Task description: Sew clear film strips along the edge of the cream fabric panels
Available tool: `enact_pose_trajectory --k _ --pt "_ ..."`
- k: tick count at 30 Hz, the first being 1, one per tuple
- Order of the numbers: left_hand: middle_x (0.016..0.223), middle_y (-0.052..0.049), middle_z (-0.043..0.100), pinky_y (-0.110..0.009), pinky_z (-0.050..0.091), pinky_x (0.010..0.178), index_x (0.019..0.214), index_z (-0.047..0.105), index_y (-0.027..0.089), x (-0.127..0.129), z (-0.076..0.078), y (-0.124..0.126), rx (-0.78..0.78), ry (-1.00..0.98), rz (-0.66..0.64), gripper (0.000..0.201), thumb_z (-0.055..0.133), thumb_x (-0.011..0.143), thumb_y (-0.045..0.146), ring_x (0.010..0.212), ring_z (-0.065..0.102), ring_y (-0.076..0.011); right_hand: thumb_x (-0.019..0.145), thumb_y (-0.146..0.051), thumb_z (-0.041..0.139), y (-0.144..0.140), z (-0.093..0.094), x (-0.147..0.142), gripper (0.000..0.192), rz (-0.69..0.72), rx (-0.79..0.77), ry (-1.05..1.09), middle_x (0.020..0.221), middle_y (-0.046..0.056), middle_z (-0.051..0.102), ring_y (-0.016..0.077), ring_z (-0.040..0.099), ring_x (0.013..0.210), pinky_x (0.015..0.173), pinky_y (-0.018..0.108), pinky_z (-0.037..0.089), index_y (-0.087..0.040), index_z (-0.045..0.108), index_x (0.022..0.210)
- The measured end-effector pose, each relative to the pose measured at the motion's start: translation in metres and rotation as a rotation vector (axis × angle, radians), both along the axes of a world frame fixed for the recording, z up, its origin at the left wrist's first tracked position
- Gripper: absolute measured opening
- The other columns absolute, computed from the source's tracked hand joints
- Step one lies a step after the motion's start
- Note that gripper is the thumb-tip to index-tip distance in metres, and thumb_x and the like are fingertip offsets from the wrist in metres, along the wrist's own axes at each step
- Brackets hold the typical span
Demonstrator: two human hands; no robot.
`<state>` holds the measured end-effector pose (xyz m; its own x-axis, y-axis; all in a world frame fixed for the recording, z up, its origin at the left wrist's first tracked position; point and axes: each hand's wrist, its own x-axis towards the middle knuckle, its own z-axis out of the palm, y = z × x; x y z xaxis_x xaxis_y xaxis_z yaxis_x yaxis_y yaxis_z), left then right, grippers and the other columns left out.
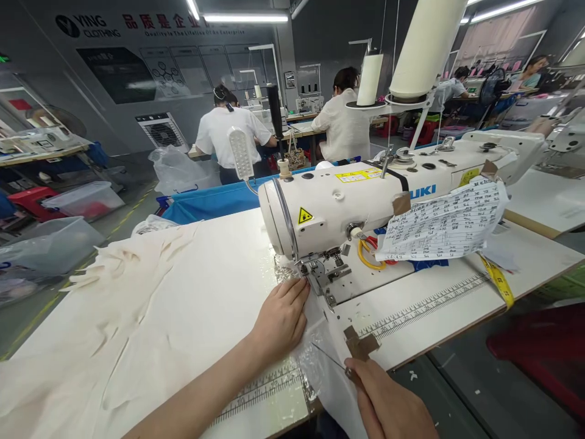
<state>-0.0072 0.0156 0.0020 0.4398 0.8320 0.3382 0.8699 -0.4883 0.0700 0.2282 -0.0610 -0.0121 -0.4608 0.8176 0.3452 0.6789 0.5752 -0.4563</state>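
While the left hand [281, 320] presses flat, fingers together, on the cloth [150, 317] beside the presser foot [315, 275], the right hand [388, 405] (nearer the bench [434, 305] edge) pinches its near end.

2 thread cones [425, 46] atop, paper sheet [445, 222] taped, 2 workers [231, 137] behind.

My left hand [280, 317] presses cream fabric [137, 317] beside the Juki sewing machine [365, 195]; my right hand [388, 405] pinches its edge nearer me
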Motion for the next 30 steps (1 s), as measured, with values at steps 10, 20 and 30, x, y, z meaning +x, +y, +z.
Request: enact_pose_trajectory --k 10,20,30 --pt "0.139 -0.018 0.05 -0.048 0.039 0.11 0.138 0.046 0.005 0.003 0.001 -0.004 -0.035 0.013 0.019 0.05 0.039 0.091 0.021 0.131 0.043 -0.0317 0.096 -0.013 0.033 0.015 0.007 -0.006 0.032 0.016 0.073 -0.11 0.096 0.006 0.071 0.0173 0.072 0.072 0.052 0.024 0.057 -0.02 0.049 0.123" --pt "0.144 -0.02 0.046 -0.049 0.037 0.11 0.139 0.044 0.002 0.009 0.001 -0.017 -0.015 0.101 -0.009 0.052 0.037 0.091 0.021 0.136 0.039 -0.0334 0.093 -0.008 0.033 0.023 0.011 -0.016 0.033 0.002 0.13 -0.125 0.095 0.008 0.071 0.0184 0.071 0.068 0.05 0.027 0.057 -0.017 0.05 0.119" --pt "0.141 -0.019 0.05 -0.048 0.037 0.111 0.137 0.047 0.0 0.013 0.007 -0.023 -0.026 0.117 -0.017 0.052 0.038 0.092 0.022 0.131 0.044 -0.0332 0.093 -0.009 0.033 0.029 0.016 -0.024 0.031 0.02 0.111 -0.129 0.091 0.006 0.07 0.0184 0.069 0.062 0.045 0.027 0.055 -0.018 0.05 0.117"
